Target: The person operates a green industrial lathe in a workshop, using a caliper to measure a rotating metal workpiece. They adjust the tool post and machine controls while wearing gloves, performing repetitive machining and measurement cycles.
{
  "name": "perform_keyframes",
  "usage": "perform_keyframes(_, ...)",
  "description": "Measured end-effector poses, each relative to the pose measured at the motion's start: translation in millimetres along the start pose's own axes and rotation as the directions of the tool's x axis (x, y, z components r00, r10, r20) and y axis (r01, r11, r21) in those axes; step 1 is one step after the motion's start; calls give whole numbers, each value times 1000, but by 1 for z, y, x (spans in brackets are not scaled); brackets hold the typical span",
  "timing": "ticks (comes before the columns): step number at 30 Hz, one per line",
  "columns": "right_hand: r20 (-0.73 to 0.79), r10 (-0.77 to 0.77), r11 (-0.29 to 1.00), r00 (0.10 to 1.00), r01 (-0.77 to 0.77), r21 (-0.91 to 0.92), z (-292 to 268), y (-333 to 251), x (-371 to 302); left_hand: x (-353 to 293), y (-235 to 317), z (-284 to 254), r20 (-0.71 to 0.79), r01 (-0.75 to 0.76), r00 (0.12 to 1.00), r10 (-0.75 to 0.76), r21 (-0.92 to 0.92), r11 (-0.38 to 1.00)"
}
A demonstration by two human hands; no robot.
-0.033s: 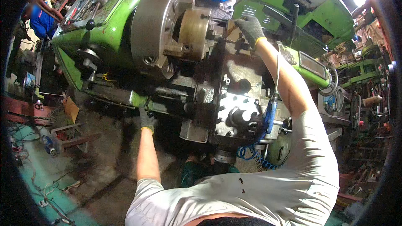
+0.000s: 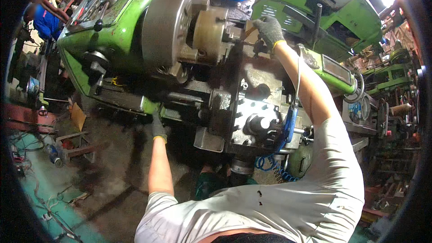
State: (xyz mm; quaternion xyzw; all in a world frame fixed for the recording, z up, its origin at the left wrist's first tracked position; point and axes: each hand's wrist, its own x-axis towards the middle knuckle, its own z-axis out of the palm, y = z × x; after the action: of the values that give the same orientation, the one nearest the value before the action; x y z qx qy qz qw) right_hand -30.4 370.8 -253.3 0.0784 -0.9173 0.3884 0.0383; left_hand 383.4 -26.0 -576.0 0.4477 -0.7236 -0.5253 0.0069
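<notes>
A green lathe fills the middle of the view. Its big steel chuck [image 2: 163, 27] has jaws around a yellowish-brown cylindrical workpiece [image 2: 209, 30]. My right hand [image 2: 270, 30], in a grey glove with a yellow cuff, is to the right of the workpiece. Its fingers are closed on a small tan flat piece [image 2: 249, 29] whose kind I cannot make out. My left hand [image 2: 157, 126], gloved alike, reaches to the lathe's front edge below the chuck, at the end of a green bar [image 2: 150, 105]. Its fingers are dark and hard to make out.
Nearer me stands a bright square tool post [image 2: 256, 123] with bolts. A blue air gun [image 2: 290, 123] hangs beside it on a coiled blue hose [image 2: 274, 166]. Hand tools [image 2: 96, 6] lie on the headstock. A person in blue [image 2: 46, 23] is at the far left.
The chuck and its jaws look turned slightly and are more blurred. My left hand has shifted slightly at the front edge; my right hand stays in nearly the same place.
</notes>
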Motion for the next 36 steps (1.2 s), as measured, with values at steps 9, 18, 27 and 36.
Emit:
perform_keyframes(9, -116, -269, 953, 956, 282, 115, -3, 0, -81, -133, -51, -25, -118, 110, 990, -74, 333, 937)
perform_keyframes(18, 35, -728, 630, 684, 689, -357, 2, 36, -107, -150, -171, -24, 36, 52, 996, -76, 445, 894)
perform_keyframes(27, -98, -248, 967, 964, 253, 42, -38, 25, -119, -143, -40, -29, 62, -79, 996, 62, 328, 941)
perform_keyframes(36, 213, -353, 931, 911, 365, -18, -75, 73, -176, -207, 175, 35, 91, -771, 618, 781, -122, 625)
